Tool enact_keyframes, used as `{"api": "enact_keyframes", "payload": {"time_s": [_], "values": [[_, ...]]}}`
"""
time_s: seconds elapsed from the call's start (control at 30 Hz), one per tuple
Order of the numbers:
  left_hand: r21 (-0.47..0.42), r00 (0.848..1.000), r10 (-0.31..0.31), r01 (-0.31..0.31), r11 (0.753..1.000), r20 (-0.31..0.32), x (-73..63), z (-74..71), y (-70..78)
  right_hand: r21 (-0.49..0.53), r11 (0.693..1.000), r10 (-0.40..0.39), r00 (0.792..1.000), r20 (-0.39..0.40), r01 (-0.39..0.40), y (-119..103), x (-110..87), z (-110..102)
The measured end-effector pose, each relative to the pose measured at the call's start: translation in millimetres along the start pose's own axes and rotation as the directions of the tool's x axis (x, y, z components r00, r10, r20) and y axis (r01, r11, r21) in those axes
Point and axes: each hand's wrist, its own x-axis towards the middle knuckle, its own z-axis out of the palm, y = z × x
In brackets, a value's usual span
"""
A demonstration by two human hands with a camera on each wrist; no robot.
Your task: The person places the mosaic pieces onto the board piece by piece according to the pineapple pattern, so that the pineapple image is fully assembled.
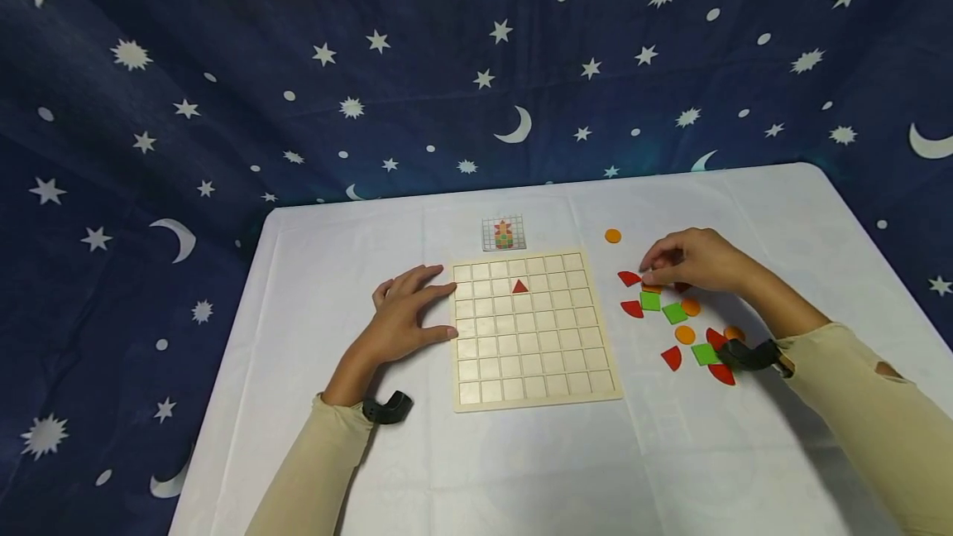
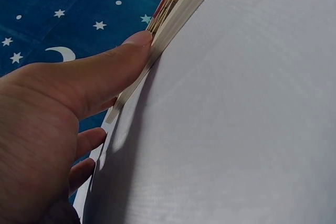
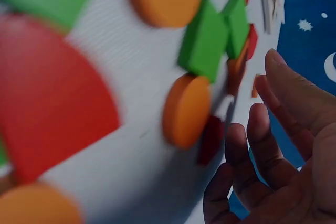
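Note:
A cream grid board (image 1: 524,346) lies on the table with one red triangle (image 1: 519,287) in an upper square. My left hand (image 1: 405,313) rests at the board's left edge, thumb (image 2: 113,69) and fingertips against its side, fingers spread. Over the loose pieces on the right hovers my right hand (image 1: 696,259). Its thumb and fingers are loosely bent and apart, and nothing shows between them. Under and beside it lie a red quarter-circle (image 1: 632,309), a green square (image 1: 650,301) and an orange disc (image 3: 186,111). An orange piece and a dark red piece are partly hidden by this hand.
A small card (image 1: 504,233) with a coloured pattern on a grid lies behind the board. One orange disc (image 1: 613,236) sits apart at the back. Several more red, green and orange pieces lie near the right wrist strap (image 1: 748,354). A starry blue cloth (image 1: 417,64) hangs behind the table.

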Motion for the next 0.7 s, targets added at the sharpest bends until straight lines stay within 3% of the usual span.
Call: {"api": "enact_keyframes", "payload": {"time_s": [0.23, 0.7], "values": [[0.001, 1.000, -0.005, 0.005, 1.000, 0.000, -1.1, 0.1, -1.8, -0.074, 0.997, -0.031, 0.999, -0.015, 0.030, 16, -2.8, 1], [-0.002, 1.000, 0.005, -0.005, 1.000, 0.001, -0.4, 0.0, -1.3, -0.074, 0.996, -0.063, 0.996, -0.056, 0.058, 17, -8.2, 6]]}}
